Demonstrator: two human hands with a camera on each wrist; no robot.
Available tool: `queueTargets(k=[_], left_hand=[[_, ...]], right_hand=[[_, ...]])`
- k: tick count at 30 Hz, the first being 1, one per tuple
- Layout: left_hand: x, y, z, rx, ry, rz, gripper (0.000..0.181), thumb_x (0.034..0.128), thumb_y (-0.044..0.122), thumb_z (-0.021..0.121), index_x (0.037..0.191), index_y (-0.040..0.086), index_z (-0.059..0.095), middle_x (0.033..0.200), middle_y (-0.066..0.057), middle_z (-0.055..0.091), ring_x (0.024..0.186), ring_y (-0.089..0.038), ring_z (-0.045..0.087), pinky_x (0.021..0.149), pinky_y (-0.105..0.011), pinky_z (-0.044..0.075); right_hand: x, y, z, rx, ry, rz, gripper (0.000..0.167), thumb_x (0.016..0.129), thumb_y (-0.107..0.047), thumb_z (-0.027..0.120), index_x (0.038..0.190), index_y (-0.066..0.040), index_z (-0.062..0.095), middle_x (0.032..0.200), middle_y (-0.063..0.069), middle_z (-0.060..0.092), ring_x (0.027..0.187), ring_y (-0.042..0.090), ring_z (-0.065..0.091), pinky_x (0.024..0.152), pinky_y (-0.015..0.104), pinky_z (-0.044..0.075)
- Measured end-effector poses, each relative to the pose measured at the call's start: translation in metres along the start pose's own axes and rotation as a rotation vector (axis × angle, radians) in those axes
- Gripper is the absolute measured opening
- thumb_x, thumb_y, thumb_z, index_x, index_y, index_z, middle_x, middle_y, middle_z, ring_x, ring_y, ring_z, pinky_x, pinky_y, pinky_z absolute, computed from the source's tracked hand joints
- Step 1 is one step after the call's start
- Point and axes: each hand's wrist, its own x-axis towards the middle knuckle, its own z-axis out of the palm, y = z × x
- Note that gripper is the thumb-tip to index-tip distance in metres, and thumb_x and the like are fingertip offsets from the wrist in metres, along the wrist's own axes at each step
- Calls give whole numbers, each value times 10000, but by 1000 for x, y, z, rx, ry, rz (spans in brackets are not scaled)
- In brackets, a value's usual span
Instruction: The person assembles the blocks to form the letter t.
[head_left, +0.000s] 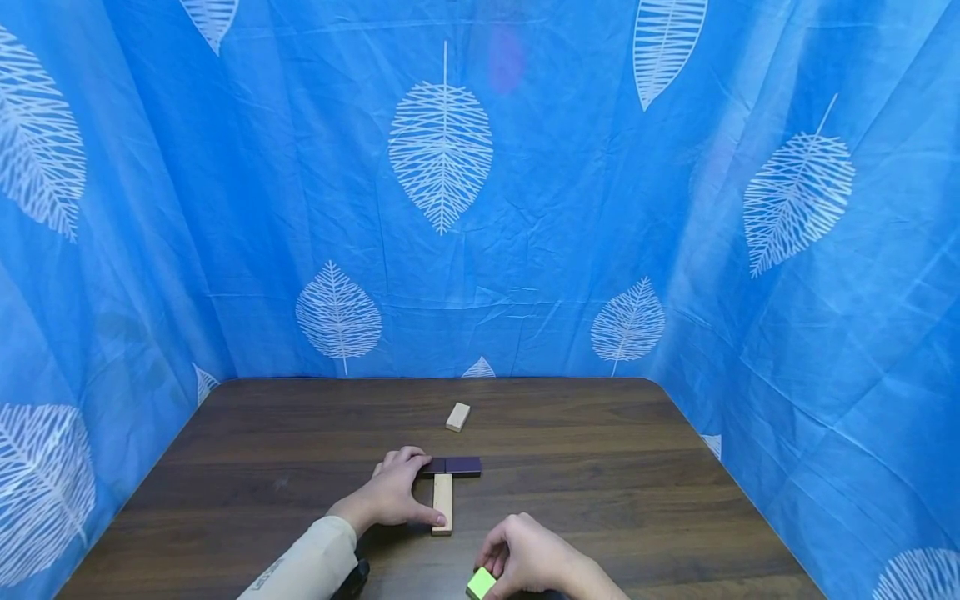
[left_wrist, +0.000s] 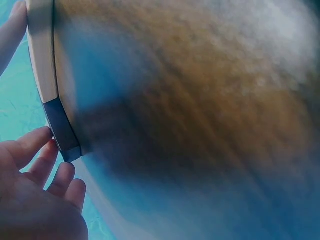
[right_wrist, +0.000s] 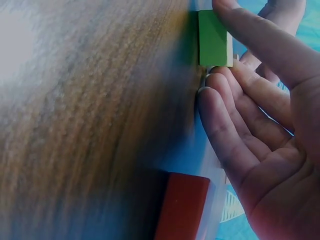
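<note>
My left hand (head_left: 392, 492) lies over the left side of a T of blocks. Its thumb touches the near end of a light wooden block (head_left: 443, 500), and its fingers reach the left one of two dark blocks (head_left: 462, 467) set end to end. In the left wrist view, the fingertips touch a dark block (left_wrist: 61, 127) beside the pale one. At the near edge of the head view, my right hand (head_left: 536, 557) pinches a green block (head_left: 482, 582) between thumb and fingers. The right wrist view shows that green block (right_wrist: 214, 40) just off the fingertips' ends.
Another light wooden block (head_left: 457, 417) lies farther back on the brown table (head_left: 600, 467). A red block (right_wrist: 182, 207) appears low in the right wrist view. Blue cloth (head_left: 540, 208) with white leaves hangs around the table's back and sides.
</note>
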Motion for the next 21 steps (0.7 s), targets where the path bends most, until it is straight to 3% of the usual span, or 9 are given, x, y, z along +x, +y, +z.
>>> queueTargets(k=[10, 21], left_hand=[[0, -3, 2, 7, 0, -24, 1006, 667, 589, 880, 1401, -11, 544, 1399, -145, 472, 1299, -380, 401, 1054, -594, 320], [1, -1, 1, -2, 6, -14, 993, 670, 573, 887, 1394, -14, 547, 1394, -146, 475, 1290, -385, 401, 1050, -611, 315]], right_hand=[[3, -3, 0, -24, 41, -7, 290, 610, -25, 946, 837, -92, 778, 695, -160, 652, 616, -51, 585, 589, 162, 511], [8, -2, 2, 97, 98, 12, 330, 593, 9, 955, 851, -60, 762, 712, -104, 675, 638, 2, 622, 612, 199, 534]])
